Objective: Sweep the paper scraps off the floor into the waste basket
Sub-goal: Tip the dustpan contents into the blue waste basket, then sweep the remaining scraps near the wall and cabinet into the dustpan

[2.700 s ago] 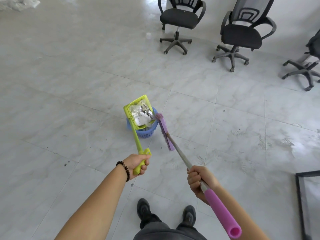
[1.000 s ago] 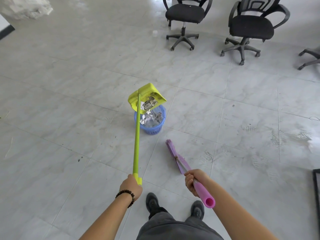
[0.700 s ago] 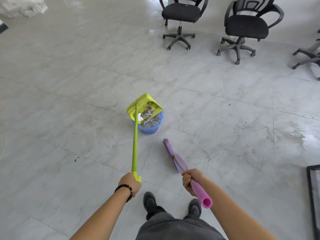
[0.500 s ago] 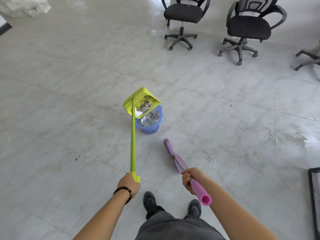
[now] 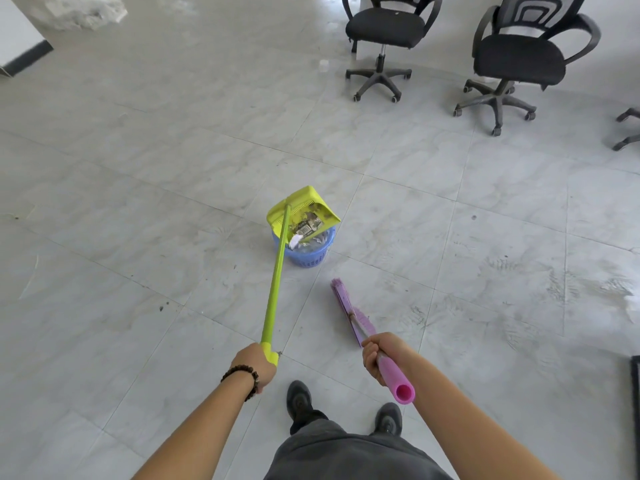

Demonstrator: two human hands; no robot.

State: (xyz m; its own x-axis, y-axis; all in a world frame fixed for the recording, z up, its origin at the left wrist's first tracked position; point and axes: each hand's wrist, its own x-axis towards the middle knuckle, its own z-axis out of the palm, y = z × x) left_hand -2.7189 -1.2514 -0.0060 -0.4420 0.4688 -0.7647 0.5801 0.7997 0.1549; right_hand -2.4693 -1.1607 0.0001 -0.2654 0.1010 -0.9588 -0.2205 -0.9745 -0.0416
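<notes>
A lime-green long-handled dustpan is tipped over a small blue mesh waste basket in the middle of the tiled floor. Paper scraps cling to the pan's mouth and hang into the basket. My left hand is shut on the end of the dustpan's green handle. My right hand grips the pink-sleeved handle of a purple broom, whose head rests on the floor to the right of the basket, apart from it.
Two black office chairs stand at the back right, with part of a third chair's base at the right edge. A white heap lies far left. A dark frame sits at the right edge. My shoes are below.
The broom head has dropped from beside the basket to the floor. The dustpan has been lifted and tilted over the basket, and most scraps have slid from the pan into it.
</notes>
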